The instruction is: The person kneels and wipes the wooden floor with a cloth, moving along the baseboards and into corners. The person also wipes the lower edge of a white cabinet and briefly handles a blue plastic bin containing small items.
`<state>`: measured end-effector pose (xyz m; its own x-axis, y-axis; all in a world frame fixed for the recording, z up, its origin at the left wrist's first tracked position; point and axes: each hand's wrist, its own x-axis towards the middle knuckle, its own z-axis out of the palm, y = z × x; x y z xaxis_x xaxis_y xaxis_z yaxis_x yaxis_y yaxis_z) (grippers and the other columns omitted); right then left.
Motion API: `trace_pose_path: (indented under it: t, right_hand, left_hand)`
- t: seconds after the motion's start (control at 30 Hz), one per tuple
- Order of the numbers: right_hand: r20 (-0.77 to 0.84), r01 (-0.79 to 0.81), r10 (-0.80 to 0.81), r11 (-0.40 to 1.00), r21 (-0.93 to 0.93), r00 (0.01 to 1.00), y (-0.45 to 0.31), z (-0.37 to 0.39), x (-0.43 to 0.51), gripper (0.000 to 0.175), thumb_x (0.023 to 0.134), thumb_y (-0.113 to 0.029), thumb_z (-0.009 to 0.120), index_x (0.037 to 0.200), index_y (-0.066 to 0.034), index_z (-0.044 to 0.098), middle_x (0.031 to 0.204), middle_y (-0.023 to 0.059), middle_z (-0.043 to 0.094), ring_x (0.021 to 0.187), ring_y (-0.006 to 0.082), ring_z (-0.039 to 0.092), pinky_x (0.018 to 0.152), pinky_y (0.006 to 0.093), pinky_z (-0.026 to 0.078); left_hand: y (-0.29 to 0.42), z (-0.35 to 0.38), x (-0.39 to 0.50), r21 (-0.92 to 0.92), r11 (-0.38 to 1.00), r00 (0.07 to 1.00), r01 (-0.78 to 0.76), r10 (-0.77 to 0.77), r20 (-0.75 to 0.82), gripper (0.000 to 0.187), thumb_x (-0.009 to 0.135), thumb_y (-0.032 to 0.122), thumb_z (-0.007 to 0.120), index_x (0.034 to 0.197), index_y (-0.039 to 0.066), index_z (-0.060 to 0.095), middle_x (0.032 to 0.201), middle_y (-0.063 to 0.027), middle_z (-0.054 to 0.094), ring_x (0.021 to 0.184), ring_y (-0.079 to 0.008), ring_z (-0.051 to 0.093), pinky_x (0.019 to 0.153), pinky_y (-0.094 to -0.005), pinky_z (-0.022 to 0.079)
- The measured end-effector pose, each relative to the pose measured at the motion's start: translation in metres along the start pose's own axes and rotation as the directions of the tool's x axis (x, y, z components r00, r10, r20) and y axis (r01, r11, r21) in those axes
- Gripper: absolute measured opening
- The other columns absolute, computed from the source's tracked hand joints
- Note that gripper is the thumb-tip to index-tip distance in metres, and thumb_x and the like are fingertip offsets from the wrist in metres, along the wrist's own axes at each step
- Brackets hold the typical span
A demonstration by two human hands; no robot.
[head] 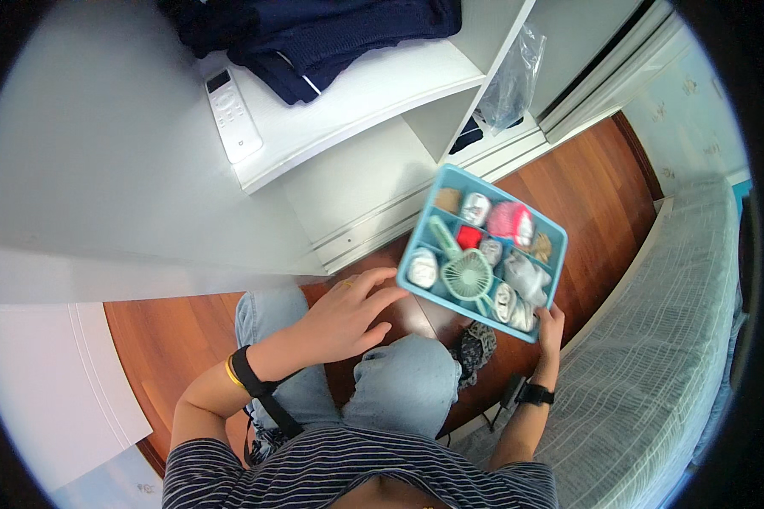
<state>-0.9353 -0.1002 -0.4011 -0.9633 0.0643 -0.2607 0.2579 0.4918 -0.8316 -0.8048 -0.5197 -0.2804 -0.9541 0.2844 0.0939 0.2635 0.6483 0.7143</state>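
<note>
My right hand [551, 327] grips the near right corner of a blue divided storage box [468, 312], which is tilted in front of me. My left hand [347, 315] has its fingers apart at the box's left corner; whether the fingertips touch the rim I cannot tell. Across several compartments lies a pale green handheld fan [466, 275]. Around it sit rolled white fabric [423, 268], a pink and white bundle [510, 221], a small red item [468, 237], a grey-white bundle [526, 278] and tan rolls [447, 200]. The box is slightly blurred.
Ahead stands a white cabinet shelf [382, 83] with folded navy clothing [350, 44] and a white remote control [234, 118]. A clear plastic bag [514, 83] hangs right of the divider. A fabric-covered bed [662, 318] borders my right. Patterned cloth [477, 347] lies below the box.
</note>
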Motion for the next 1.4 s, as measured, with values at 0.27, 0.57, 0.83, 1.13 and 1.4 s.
trace_pose_path:
  t: [0.27,0.57,0.83,1.13,1.4]
  right_hand:
    - [0.247,0.202,-0.137,0.945,-0.257,0.959,-0.110,0.123,0.051,0.032,0.075,-0.020,0.056,0.083,0.0110,0.060,0.067,0.0220,0.061,0.067,0.0268,0.063,0.063,0.0387,0.047]
    - [0.470,0.329,-0.176,0.906,-0.265,0.865,-0.131,0.144,0.096,0.034,0.076,-0.020,0.057,0.091,0.0097,0.062,0.075,0.0276,0.062,0.073,0.0350,0.065,0.067,0.0412,0.049]
    - [0.220,0.236,-0.179,0.934,-0.270,0.959,-0.101,0.129,0.042,0.027,0.077,-0.018,0.055,0.085,0.0072,0.062,0.070,0.0246,0.062,0.067,0.0318,0.065,0.062,0.0404,0.048]
    - [0.289,0.036,-0.048,0.998,0.047,0.956,-0.086,0.205,0.027,0.029,0.085,-0.020,0.057,0.099,0.0051,0.059,0.074,0.0154,0.065,0.062,0.0225,0.064,0.056,0.0354,0.050]
    - [0.379,-0.189,0.078,0.945,0.265,0.922,-0.142,0.326,0.026,0.037,0.089,-0.015,0.057,0.110,0.0078,0.037,0.085,0.0191,0.058,0.054,0.0230,0.062,0.040,0.0320,0.053]
  left_hand:
    - [-0.001,-0.009,-0.015,0.053,0.998,0.998,0.037,-0.034,-0.057,0.047,0.079,0.014,0.064,0.123,0.007,0.050,0.132,-0.0166,0.040,0.116,-0.0343,0.047,0.095,-0.0424,0.042]
    - [-0.010,-0.007,-0.024,0.031,0.997,0.997,0.075,-0.074,-0.018,0.046,0.079,0.014,0.065,0.123,0.008,0.051,0.132,-0.0150,0.040,0.117,-0.0333,0.048,0.094,-0.0406,0.044]
    - [-0.007,-0.002,-0.024,0.074,0.995,0.997,0.061,-0.058,-0.048,0.047,0.079,0.014,0.065,0.123,0.009,0.051,0.131,-0.0159,0.041,0.116,-0.0345,0.048,0.095,-0.0417,0.044]
    - [-0.002,-0.001,-0.024,0.069,0.997,0.998,0.020,-0.016,-0.058,0.049,0.075,0.013,0.067,0.121,0.007,0.050,0.130,-0.0168,0.042,0.114,-0.0353,0.048,0.095,-0.0427,0.042]
    - [0.014,-0.027,-0.038,0.188,0.978,0.966,-0.093,0.135,-0.223,0.039,0.073,0.010,0.069,0.111,0.008,0.059,0.127,-0.0167,0.045,0.109,-0.0343,0.050,0.088,-0.0449,0.046]
